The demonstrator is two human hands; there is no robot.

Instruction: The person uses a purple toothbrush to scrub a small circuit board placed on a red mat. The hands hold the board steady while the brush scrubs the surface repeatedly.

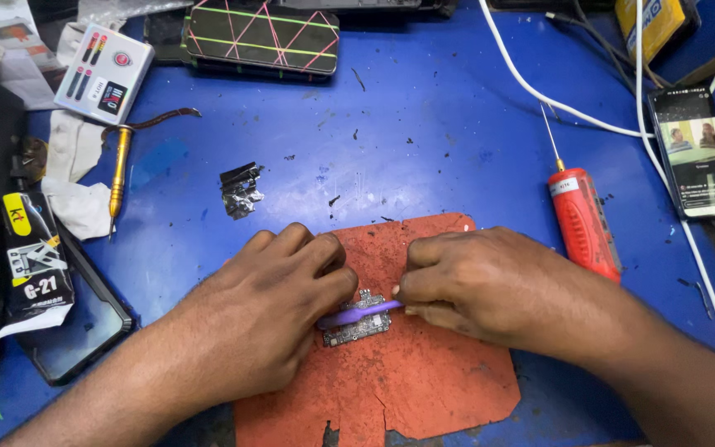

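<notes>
A small circuit board (358, 321) lies near the middle of a worn red mat (424, 381) on the blue desk (424, 124). Across the board runs a thin purple tool (362, 313). The right hand (477, 285) has its grip pressed together on the tool's right end, pinching it between thumb and fingers. The left hand (271, 306) rests at the board's left edge, fingers curled and touching the board and the tool's other end; whether it pinches either cannot be told.

Beside the right hand, on the desk, lies a red powered screwdriver (583, 219) with a thin metal tip. Farther right a phone (697, 153) with a lit screen lies face up, and a white cable (539, 87) runs past it. Behind the mat sits a crumpled scrap of foil (240, 189). At left lie a gold screwdriver (117, 170), a black glue tube (33, 257) on a dark phone (84, 327), and a white box (103, 73).
</notes>
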